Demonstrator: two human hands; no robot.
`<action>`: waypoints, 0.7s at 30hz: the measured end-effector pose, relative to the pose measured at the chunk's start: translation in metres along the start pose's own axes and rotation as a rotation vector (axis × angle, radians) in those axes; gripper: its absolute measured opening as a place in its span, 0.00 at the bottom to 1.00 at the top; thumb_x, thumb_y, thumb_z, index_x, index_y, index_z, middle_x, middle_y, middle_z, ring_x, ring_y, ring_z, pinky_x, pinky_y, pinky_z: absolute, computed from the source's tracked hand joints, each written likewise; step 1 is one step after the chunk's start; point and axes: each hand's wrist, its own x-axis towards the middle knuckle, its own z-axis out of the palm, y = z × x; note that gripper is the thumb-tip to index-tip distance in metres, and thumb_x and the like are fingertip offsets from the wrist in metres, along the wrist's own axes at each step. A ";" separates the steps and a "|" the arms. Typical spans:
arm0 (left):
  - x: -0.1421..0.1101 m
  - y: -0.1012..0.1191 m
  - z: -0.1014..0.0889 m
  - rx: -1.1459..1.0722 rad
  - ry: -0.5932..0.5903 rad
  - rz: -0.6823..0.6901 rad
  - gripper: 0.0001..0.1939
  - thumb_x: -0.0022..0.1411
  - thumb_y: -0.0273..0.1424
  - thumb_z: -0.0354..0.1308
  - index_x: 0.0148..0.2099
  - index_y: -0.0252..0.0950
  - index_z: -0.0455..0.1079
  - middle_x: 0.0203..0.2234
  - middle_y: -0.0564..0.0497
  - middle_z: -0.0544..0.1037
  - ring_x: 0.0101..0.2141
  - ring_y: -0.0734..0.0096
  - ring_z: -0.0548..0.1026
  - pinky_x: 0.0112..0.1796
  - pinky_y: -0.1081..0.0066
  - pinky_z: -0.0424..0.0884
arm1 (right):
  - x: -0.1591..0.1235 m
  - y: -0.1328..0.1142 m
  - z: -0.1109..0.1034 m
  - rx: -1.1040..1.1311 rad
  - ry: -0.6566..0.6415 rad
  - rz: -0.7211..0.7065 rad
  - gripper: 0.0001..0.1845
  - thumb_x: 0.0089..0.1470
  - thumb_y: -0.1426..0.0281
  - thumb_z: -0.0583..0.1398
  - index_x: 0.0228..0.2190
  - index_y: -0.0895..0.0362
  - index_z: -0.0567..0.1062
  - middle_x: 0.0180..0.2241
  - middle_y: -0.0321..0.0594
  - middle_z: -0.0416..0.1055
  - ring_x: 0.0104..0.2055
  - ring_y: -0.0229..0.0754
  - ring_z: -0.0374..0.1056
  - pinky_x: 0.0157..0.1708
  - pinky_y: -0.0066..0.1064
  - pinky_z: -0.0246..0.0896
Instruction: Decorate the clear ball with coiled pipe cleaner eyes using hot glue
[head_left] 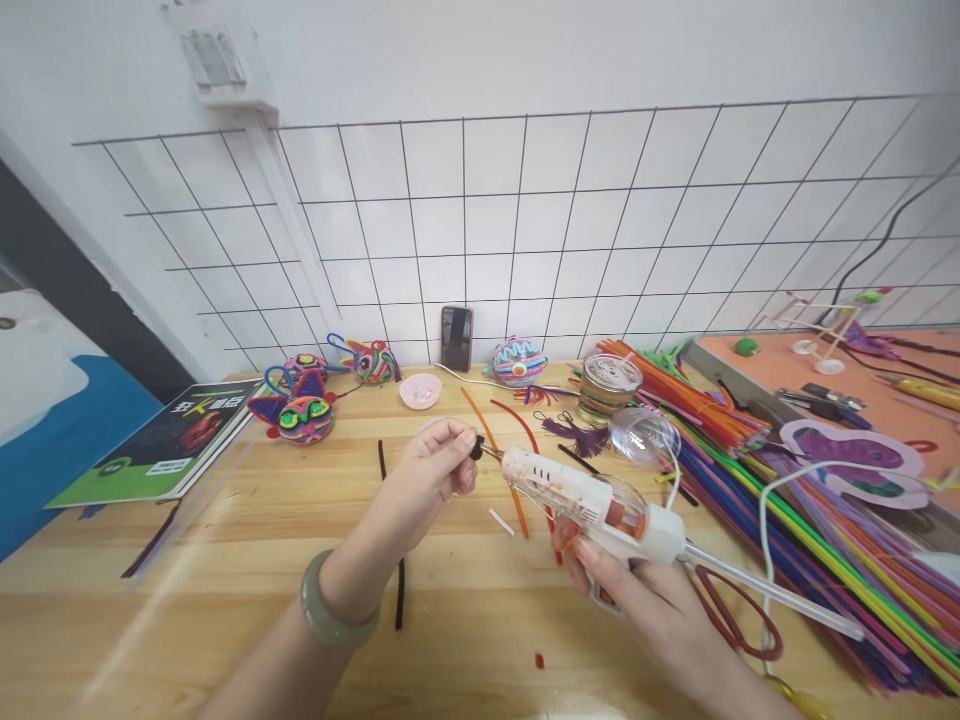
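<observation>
The right hand (641, 600) grips a glue gun (574, 490) (white-bodied), its nozzle (493, 453) near the black piece (477, 448) the left hand (435, 462) pinches.

Your left forearm (289, 645) reaches in from the near side and slants far and to the right, with the wrist (351, 582) nearly straight. Your left hand (431, 465) is drawn into a firm pinch at its right end, its remaining fingers curled under. Your right hand (645, 600) lies nearer and to the right, fingers bent in a grip, its forearm (716, 665) slanting in from the near right.
</observation>
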 end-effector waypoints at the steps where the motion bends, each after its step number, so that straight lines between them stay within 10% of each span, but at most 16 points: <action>1: 0.000 0.000 0.000 0.001 0.005 0.001 0.08 0.59 0.31 0.54 0.29 0.34 0.61 0.15 0.57 0.62 0.19 0.80 0.58 0.24 0.75 0.53 | 0.000 -0.001 0.000 0.001 0.001 -0.006 0.17 0.60 0.63 0.48 0.22 0.56 0.62 0.25 0.35 0.60 0.28 0.38 0.58 0.29 0.28 0.53; 21: 0.000 0.003 0.000 -0.009 -0.021 -0.015 0.11 0.56 0.34 0.58 0.27 0.35 0.62 0.14 0.57 0.64 0.19 0.80 0.58 0.24 0.75 0.53 | -0.001 -0.002 -0.001 -0.028 -0.003 0.017 0.18 0.60 0.63 0.48 0.21 0.55 0.61 0.24 0.35 0.60 0.27 0.38 0.59 0.28 0.29 0.54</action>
